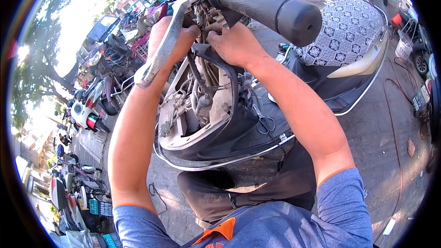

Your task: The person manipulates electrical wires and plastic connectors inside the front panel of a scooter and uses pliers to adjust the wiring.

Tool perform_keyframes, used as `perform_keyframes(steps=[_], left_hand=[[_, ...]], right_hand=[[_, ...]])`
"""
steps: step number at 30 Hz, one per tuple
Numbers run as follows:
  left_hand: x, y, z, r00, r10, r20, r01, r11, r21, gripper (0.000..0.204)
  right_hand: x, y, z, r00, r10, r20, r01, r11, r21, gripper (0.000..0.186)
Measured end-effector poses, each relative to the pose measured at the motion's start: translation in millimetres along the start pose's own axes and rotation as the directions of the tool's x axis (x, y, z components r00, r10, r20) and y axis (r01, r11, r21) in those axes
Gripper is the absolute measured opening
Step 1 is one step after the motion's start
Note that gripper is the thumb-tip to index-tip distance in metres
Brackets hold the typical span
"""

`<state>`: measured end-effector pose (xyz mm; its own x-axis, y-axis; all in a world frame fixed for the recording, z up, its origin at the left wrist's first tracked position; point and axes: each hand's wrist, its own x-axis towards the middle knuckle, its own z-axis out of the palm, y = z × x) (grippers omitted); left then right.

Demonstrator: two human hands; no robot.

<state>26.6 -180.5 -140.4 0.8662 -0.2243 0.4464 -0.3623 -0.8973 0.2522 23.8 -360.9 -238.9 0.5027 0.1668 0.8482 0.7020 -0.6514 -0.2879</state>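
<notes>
I am at the front of a scooter whose front cover is off, baring a bundle of wires and hoses [200, 89] inside its body shell [202, 140]. Both my hands are up at the bared handlebar mechanism [200, 7]. My left hand [180, 41] is behind the worn silver brake lever [161, 55], its fingers closed against the steering stem area. Opposite it, my right hand [234, 45] has its fingers curled in at the same spot, below the black rubber handgrip [271, 9]. What the fingertips hold is hidden.
A pair of scissors [265, 123] lies on the scooter's footboard. The seat wears a blue-and-white patterned cover [347, 32]. Parked scooters [89, 110] crowd the left side. A thin red hose [398, 142] runs along the ground at right, near a white bucket [403, 48].
</notes>
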Motion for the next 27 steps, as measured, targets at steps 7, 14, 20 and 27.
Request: perform_keyframes(steps=[7,14,20,27], left_hand=[[-20.1,28.1,-2.0,0.984,0.111,-0.140,-0.066,0.954,0.291,0.033],[-31.2,41.3,-1.6,0.949,0.246,-0.196,-0.140,0.889,0.437,0.030],[-17.9,34.8,0.3,0.928,0.310,-0.209,-0.192,0.875,0.444,0.022],[-10.7,24.1,-1.5,0.832,0.521,-0.188,-0.457,0.838,0.299,0.021]], right_hand=[[-4.2,-27.9,-3.5,0.970,0.236,0.061,-0.242,0.961,0.136,0.030],[-3.0,-35.6,-9.2,0.907,0.408,0.103,-0.421,0.890,0.174,0.040],[-3.3,-35.5,-10.3,0.903,0.412,0.122,-0.429,0.884,0.188,0.037],[-3.6,-44.9,-18.5,0.885,0.452,0.109,-0.465,0.864,0.194,0.030]])
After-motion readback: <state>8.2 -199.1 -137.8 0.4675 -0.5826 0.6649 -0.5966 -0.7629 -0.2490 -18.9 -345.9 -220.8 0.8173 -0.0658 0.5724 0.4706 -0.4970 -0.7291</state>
